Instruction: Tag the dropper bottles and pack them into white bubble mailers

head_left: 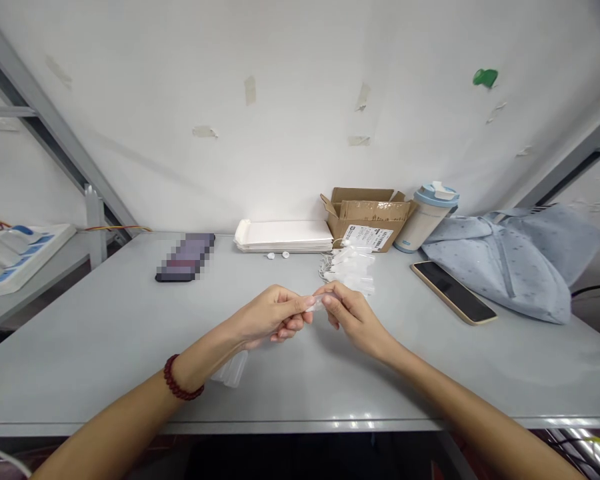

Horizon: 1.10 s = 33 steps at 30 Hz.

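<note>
Pinching a small clear piece between their fingertips, the left hand and the right hand met above the middle of the grey surface in the head view. Both hands were closed on it, thumbs and forefingers pressed to its two ends, the other fingers curled under. The piece was held off the surface, and it was too small and glassy to tell its shape. A red bead bracelet sat on the left wrist, and just beside that wrist a flat stack of clear bags lay on the surface.

Just beyond the right hand lay a loose pile of small white parts with thin cords among them. Behind it stood an open cardboard box with a printed label, and touching its right side a tumbler with a blue lid leaned against a pale blue cloth bag. A dark-screened phone in a tan case lay flat near the bag. Left of the box was a low stack of white trays, with two white buttons just in front. Further left lay a second phone, its screen blurred. A white and blue tray rested on a lower shelf at the far left. Scraps of tape and one green patch clung to the white wall behind.
</note>
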Tool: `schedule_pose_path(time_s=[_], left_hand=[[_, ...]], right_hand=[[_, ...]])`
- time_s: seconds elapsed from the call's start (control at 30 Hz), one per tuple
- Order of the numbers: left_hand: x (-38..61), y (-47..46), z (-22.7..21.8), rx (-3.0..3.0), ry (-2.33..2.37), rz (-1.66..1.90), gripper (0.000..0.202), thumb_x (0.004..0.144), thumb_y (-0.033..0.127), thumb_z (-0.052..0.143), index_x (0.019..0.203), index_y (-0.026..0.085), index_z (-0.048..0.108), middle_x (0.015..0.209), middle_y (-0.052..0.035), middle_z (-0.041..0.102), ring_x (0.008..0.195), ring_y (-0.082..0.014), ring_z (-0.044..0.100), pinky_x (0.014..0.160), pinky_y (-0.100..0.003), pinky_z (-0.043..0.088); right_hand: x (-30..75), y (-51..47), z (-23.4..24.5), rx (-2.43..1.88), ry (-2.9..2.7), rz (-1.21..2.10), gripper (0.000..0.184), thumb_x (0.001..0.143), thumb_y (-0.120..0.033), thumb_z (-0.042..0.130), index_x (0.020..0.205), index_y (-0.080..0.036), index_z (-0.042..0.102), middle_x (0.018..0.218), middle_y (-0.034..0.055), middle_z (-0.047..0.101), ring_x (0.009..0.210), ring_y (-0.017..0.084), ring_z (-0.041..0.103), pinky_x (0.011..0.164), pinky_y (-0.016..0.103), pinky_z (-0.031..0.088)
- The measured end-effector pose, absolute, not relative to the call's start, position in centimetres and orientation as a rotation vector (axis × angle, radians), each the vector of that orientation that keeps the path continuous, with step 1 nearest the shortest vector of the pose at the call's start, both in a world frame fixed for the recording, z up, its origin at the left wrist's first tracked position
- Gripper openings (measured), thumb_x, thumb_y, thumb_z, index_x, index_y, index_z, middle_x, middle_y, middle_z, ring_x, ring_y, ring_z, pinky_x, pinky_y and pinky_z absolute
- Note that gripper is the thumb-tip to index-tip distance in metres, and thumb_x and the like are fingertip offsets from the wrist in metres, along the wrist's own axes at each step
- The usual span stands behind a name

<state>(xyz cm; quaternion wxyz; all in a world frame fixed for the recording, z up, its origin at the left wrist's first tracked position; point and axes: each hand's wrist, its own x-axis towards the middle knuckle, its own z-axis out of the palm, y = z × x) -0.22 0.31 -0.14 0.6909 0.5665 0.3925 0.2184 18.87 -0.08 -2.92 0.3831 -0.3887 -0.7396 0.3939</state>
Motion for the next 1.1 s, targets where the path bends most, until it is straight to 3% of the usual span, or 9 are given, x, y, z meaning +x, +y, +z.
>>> schedule_pose_path(time_s=[0.17,0.3,0.57,0.7,0.83,0.93,1.1], left_hand=[[0.0,0.1,-0.1,1.597,0.963,0.512,0.041,0.084,0.052,0.052,0.067,0.015,0.057,0.052,0.0040,0.045,0.043,-0.0080,0.041,0.042,-0.021,0.033],[0.1,0.1,-0.2,1.742,0.986,0.511,0.040,0.087,0.048,0.047,0.065,0.016,0.055,0.053,0.0035,0.046,0.046,-0.0092,0.043,0.047,-0.022,0.035],[0.0,0.4,-1.3,2.210,1.008,0.600,0.043,0.091,0.039,0.043,0.055,0.018,0.033,0.051,0.0049,0.032,0.049,-0.0084,0.027,0.050,-0.025,0.023],[-0.3,0.9,-1.1,2.180,1.019,0.622,0.038,0.089,0.042,0.047,0.059,0.017,0.045,0.054,0.0035,0.042,0.051,-0.0096,0.034,0.052,-0.024,0.027],[-1.8,2.9,-1.4,2.077,1.128,0.666,0.026,0.084,0.041,0.053,0.083,0.018,0.064,0.071,-0.0008,0.062,0.065,-0.0144,0.053,0.061,-0.024,0.038],[-3.7,5.3,-2.8,2.161,1.365,0.792,0.022,0.086,0.033,0.048,0.080,0.016,0.062,0.080,-0.0044,0.066,0.073,-0.0174,0.058,0.068,-0.028,0.044],[-6.3,8.9,-5.9,2.446,1.448,1.003,0.028,0.085,0.023,0.044,0.107,0.014,0.059,0.113,-0.0126,0.057,0.105,-0.0239,0.055,0.086,-0.038,0.048]], right_hand=[[18.8,0.1,-3.2,-1.043,-1.757,1.221,0.043,0.088,-0.060,0.040,0.079,-0.019,0.052,0.050,-0.0071,0.036,0.045,0.009,0.033,0.046,0.025,0.029],[18.8,0.4,-3.3,-1.065,-1.715,1.279,0.045,0.085,-0.061,0.045,0.070,-0.019,0.048,0.052,-0.0070,0.034,0.045,0.007,0.028,0.044,0.024,0.025],[18.8,0.6,-3.3,-1.080,-1.689,1.287,0.044,0.085,-0.059,0.046,0.064,-0.020,0.042,0.051,-0.0078,0.028,0.046,0.007,0.026,0.044,0.024,0.022],[18.8,0.4,-3.1,-1.092,-1.835,0.978,0.037,0.090,-0.051,0.043,0.075,-0.018,0.054,0.054,-0.0046,0.039,0.049,0.009,0.033,0.048,0.025,0.028],[19.3,0.9,-3.4,-1.118,-1.886,0.585,0.028,0.092,-0.041,0.043,0.090,-0.018,0.059,0.068,0.0013,0.058,0.055,0.011,0.046,0.050,0.025,0.036],[20.1,2.2,-3.8,-1.097,-1.853,0.326,0.026,0.092,-0.038,0.044,0.096,-0.019,0.060,0.087,0.0057,0.066,0.063,0.014,0.054,0.054,0.025,0.042],[22.2,4.8,-4.3,-1.179,-1.811,-0.017,0.027,0.092,-0.035,0.044,0.105,-0.019,0.062,0.091,0.0088,0.063,0.071,0.018,0.057,0.064,0.031,0.046]])
